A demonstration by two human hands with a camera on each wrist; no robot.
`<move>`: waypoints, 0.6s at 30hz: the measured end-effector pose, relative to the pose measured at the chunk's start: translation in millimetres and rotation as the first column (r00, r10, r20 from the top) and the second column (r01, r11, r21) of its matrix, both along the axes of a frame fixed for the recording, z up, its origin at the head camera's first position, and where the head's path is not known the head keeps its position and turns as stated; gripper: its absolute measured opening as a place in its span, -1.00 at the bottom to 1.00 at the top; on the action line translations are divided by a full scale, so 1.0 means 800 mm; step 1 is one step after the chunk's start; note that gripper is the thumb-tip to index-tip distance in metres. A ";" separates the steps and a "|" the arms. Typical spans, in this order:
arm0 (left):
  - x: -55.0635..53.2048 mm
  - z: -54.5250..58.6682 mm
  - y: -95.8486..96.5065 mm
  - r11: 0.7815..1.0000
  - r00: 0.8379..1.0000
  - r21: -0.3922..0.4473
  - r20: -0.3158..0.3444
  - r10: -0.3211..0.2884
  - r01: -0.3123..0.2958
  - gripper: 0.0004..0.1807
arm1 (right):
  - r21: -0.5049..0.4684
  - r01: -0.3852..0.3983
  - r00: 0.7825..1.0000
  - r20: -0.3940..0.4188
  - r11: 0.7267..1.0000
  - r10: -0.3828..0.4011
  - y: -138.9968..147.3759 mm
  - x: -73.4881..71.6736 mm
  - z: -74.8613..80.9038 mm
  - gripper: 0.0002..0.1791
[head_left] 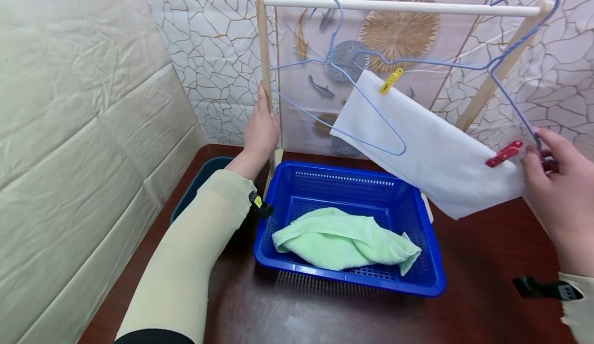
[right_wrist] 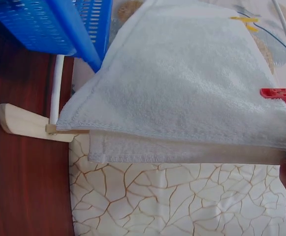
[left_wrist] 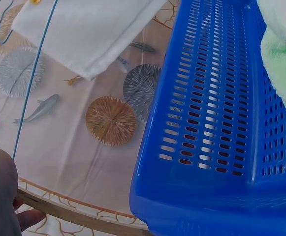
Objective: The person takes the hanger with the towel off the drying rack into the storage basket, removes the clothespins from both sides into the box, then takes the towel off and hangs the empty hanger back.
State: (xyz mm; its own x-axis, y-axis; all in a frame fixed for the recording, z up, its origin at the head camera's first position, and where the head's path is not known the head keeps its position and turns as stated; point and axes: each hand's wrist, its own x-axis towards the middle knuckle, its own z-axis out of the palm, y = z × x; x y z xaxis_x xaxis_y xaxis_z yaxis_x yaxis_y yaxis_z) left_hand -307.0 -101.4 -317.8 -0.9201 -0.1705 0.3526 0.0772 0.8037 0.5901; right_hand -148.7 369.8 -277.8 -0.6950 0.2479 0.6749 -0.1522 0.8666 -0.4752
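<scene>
My left hand (head_left: pixel 261 132) grips the wooden upright (head_left: pixel 263 39) of a drying rack, with fingers behind the post. In my right hand (head_left: pixel 559 184) I hold the lower corner of a blue wire hanger (head_left: pixel 523 38). A folded white towel (head_left: pixel 417 137) hangs over this hanger, sloping down toward my right hand. One yellow clothespin (head_left: pixel 391 81) and one red clothespin (head_left: pixel 504 153) clip it there; the red one is close to my fingertips. The hanger's hook overlaps the right end of the white rail (head_left: pixel 417 7) in the head view. Another blue hanger (head_left: pixel 333 34) hangs bare at the rail's left.
Below the rail, a blue plastic basket (head_left: pixel 348 280) stands on the dark wooden table (head_left: pixel 306 318). A light green towel (head_left: pixel 343 238) lies crumpled inside it. Partly hidden behind my left forearm is a dark teal tub (head_left: pixel 190 194). A wooden rack foot (right_wrist: pixel 29 123) rests at the table's edge.
</scene>
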 end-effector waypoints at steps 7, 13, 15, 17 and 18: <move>0.002 -0.001 -0.011 0.997 0.999 0.064 -0.009 -0.039 0.039 -0.13 | -0.103 -0.038 0.998 -0.047 0.994 0.033 0.022 0.013 -0.023 -0.68; 0.009 -0.010 -0.022 0.994 0.994 0.065 -0.062 -0.085 0.089 -0.16 | -0.215 -0.114 0.984 -0.157 0.970 0.080 0.043 0.023 -0.045 -0.88; 0.012 -0.014 -0.024 0.992 0.992 0.069 -0.075 -0.099 0.104 -0.18 | -0.233 -0.119 0.981 -0.175 0.965 0.079 0.050 0.026 -0.052 -0.87; 0.015 -0.018 -0.026 0.991 0.991 0.075 -0.081 -0.106 0.113 -0.22 | -0.265 -0.116 0.980 -0.187 0.957 0.067 0.058 0.030 -0.059 -0.77; 0.017 -0.019 -0.027 0.990 0.990 0.080 -0.083 -0.111 0.118 -0.25 | -0.280 -0.111 0.981 -0.187 0.954 0.059 0.062 0.032 -0.063 -0.71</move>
State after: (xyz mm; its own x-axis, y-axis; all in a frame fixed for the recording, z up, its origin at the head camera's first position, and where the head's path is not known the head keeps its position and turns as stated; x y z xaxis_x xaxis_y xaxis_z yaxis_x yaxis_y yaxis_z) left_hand -293.5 -123.2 -333.0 -0.9057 -0.0977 0.4126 0.2143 0.7343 0.6442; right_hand -122.8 419.2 -327.9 -0.5996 0.3948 0.6962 -0.3221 0.6773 -0.6614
